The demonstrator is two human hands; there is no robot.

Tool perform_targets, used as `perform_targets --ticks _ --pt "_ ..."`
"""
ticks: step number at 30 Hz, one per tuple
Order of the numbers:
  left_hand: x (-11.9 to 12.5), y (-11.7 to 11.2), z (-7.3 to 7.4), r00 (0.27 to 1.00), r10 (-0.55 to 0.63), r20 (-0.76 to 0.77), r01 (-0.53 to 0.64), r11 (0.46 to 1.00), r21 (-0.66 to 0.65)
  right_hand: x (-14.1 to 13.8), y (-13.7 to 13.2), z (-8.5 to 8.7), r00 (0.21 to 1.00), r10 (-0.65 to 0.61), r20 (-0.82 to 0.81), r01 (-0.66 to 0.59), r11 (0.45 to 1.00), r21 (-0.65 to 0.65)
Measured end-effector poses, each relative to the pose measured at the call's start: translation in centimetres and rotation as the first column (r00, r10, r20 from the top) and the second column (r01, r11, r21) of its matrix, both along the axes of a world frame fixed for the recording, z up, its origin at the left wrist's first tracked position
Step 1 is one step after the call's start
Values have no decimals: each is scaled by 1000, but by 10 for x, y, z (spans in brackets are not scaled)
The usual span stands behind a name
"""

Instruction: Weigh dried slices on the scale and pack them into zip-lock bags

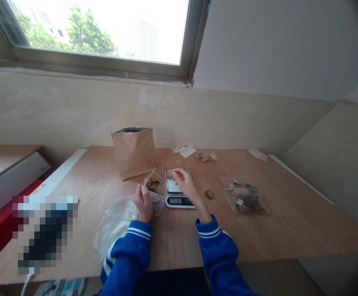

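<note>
My left hand grips a small clear zip bag with a red strip, holding it upright and open; dark brownish pieces lie inside it. My right hand hovers over the platform of a small digital kitchen scale, fingers curled in a light pinch near the bag's mouth; what they hold, if anything, is too small to see. Both arms wear blue sleeves with white stripes. A single brown piece lies on the wooden table just right of the scale.
A standing brown paper pouch is behind the scale. Filled clear zip bags lie at the right. More clear plastic bags lie at the left. Small bags and white scraps sit near the back wall. A red object is far left.
</note>
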State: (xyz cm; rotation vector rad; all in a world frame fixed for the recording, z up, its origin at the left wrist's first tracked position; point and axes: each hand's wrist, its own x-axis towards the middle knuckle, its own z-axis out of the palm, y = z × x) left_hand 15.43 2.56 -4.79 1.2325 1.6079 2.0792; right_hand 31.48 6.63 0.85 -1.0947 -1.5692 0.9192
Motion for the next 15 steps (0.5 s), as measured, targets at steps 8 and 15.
perform_targets --ticks 8,15 --pt "1 0 -11 997 -75 32 75 997 -21 -20 -47 -32 891 369 -263 -410 904 -122" --pt "0 -7 -7 943 -313 -111 316 949 6 -17 -42 -23 946 192 -261 -223 970 -95"
